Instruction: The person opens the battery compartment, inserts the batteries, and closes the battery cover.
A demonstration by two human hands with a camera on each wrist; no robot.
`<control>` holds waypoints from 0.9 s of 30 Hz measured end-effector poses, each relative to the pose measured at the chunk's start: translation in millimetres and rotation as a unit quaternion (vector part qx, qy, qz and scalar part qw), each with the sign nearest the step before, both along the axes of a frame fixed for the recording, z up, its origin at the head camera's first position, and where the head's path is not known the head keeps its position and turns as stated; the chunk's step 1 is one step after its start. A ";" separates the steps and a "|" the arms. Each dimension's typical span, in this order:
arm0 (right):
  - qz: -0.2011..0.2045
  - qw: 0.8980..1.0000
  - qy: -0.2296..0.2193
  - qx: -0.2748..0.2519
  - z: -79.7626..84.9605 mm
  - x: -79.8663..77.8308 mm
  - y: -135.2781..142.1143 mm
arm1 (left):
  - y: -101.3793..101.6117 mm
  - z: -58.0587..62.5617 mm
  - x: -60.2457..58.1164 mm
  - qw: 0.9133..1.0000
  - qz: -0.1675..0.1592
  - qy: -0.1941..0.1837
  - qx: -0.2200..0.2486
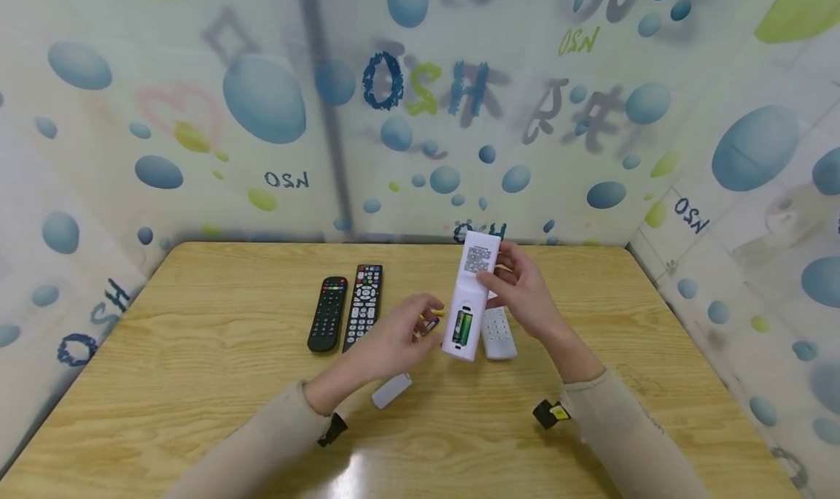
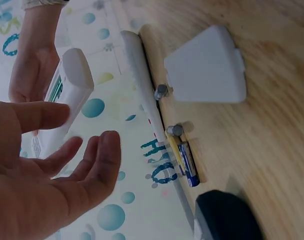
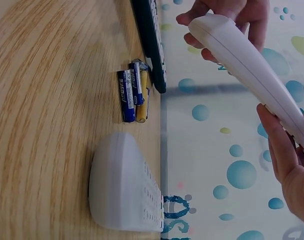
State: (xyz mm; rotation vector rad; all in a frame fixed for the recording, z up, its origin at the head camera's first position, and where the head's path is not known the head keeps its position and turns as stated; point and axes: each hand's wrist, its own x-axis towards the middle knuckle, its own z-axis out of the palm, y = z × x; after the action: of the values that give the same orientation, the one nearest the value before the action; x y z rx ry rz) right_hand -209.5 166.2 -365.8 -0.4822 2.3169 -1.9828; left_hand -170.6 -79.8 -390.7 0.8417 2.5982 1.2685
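Observation:
A white remote control is held up over the table by my right hand, thumb on its back and fingers behind. Its back faces me, the battery bay uncovered with green batteries inside. Beside the remote's lower end hovers my left hand, its fingers loosely bent and nothing between them in the left wrist view. Below that hand, a white battery cover lies on the table. Several loose batteries, blue and yellow, lie close together beyond the left hand.
A second white remote lies on the wooden table under the raised one. Two black remotes, a plain one and one with white buttons, lie to the left. A patterned curtain stands behind the table.

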 end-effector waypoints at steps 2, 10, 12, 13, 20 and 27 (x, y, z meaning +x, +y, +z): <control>-0.001 1.000 -0.001 0.001 0.0 0.1 0.2 | -2.5 -0.3 -0.7 1.000 0.000 0.012 -0.027; -0.005 1.000 0.001 0.006 0.2 0.5 1.0 | -8.5 -0.5 -1.7 0.991 -0.029 -0.015 -0.128; -0.005 1.000 0.000 0.008 0.0 0.3 1.1 | -9.2 -0.4 -1.1 0.987 -0.040 -0.028 -0.154; -0.006 1.000 0.000 0.008 0.0 0.3 1.2 | -9.6 -0.2 -0.5 0.985 -0.045 -0.033 -0.165; -0.010 1.000 0.000 0.012 0.0 0.5 1.4 | -10.3 2.6 2.7 0.973 -0.070 -0.055 -0.211; -0.010 1.000 0.001 0.013 -1.0 -0.4 1.6 | -10.4 0.9 3.2 0.963 -0.081 -0.067 -0.248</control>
State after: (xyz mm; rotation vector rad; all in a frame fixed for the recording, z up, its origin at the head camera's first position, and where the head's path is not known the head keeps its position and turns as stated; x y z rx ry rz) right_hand -209.9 167.8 -366.8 -0.4608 2.3559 -1.9579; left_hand -167.4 -90.2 -389.8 0.8129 2.5026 0.5639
